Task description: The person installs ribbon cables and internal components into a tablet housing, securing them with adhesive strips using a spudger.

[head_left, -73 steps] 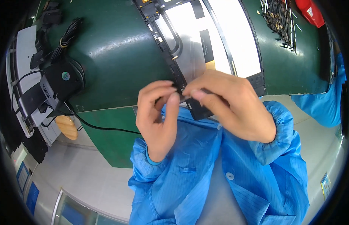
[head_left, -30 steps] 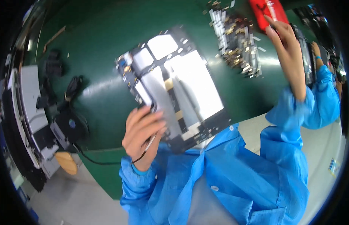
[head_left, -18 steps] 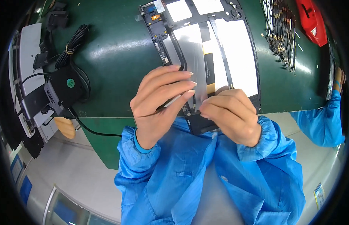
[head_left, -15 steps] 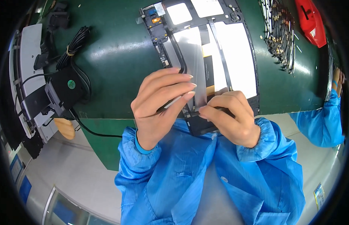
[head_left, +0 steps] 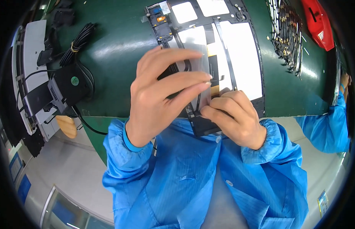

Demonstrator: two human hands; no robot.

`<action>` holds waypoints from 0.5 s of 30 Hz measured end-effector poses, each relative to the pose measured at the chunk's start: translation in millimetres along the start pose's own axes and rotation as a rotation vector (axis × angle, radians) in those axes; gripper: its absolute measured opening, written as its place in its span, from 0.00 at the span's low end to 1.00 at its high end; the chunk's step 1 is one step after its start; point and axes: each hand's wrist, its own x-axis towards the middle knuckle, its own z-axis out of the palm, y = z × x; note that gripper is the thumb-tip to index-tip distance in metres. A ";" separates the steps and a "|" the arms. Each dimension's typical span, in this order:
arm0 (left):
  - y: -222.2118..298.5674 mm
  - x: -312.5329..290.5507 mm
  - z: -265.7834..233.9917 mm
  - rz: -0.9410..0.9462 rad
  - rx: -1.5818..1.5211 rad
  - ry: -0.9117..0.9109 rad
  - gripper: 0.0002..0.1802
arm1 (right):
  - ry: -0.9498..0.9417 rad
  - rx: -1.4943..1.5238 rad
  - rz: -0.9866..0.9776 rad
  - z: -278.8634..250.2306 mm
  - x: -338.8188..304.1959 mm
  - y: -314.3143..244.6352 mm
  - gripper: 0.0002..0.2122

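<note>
An opened tablet-like device [head_left: 242, 57] lies in front of me, its black frame holding white panels, flat ribbon cables and a small circuit board [head_left: 160, 23] at the upper left. A see-through strip of film [head_left: 204, 91] runs lengthwise over its middle. My left hand [head_left: 158, 86] hovers over the left half, fingers apart, with thumb and forefinger tips close together beside the film; nothing shows between them. My right hand [head_left: 236, 116] has its fingers curled and pinched at the film's lower end, near the device's near edge. What those fingertips hold is hidden.
A bundle of thin cables [head_left: 288, 38] lies at the upper right beside a red tool-like object [head_left: 318, 24]. At left are a black box [head_left: 69, 86] with cords and a coiled black cable [head_left: 78, 42]. Another person's blue sleeve [head_left: 326, 126] shows at far right.
My left hand has lifted and spread, its fingertips shifting right and upward across the device. The right hand keeps nearly the same place at the near edge.
</note>
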 end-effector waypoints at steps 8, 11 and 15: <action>-17.8 12.3 2.8 0.083 0.067 -0.083 0.05 | -0.015 -0.008 0.017 0.8 -0.5 -2.2 0.13; -17.5 13.9 4.0 0.069 0.082 -0.092 0.05 | -0.001 -0.012 0.018 1.2 -0.1 -1.6 0.13; -16.3 13.9 3.1 0.072 0.086 -0.083 0.05 | 0.007 -0.014 0.014 -0.3 0.4 -2.8 0.13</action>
